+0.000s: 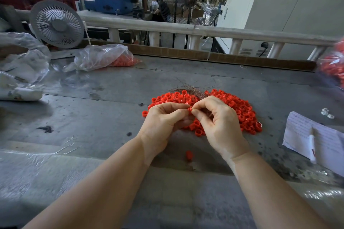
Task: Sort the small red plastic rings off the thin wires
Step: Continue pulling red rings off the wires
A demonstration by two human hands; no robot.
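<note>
1. Over the middle of the bench (96,83), the left hand (163,122) and the right hand (217,122) meet fingertip to fingertip above a heap of red rings (240,109).
2. Grip of the left hand: thumb and forefinger are pressed together on a single red ring (189,108), with the other fingers curled under.
3. Grip of the right hand: thumb and forefinger pinch at the same ring from the other side; whether a wire passes through that ring cannot be told.
4. Just beyond the fingertips, toward the far edge, a bundle of thin wires (193,89) lies on top of the heap and fans out to the left and right.
5. The heap spreads beneath and behind both hands, reaching farther toward the right edge than the left.
6. One loose ring (189,155) lies apart from the heap, nearer the front edge, between the two forearms.
7. Near the right edge lies a sheet of written paper (297,130) with a pen (312,145) resting on it, and two small white parts (327,114) sit just beyond it.
8. At the far right edge a clear bag of red rings (333,67) is partly in view and blurred.
9. Toward the far left corner lies another plastic bag (100,56) with red rings inside, beside crumpled plastic sheeting (24,61).
10. A small white fan (56,24) stands at the far left edge, behind the bag.
</note>
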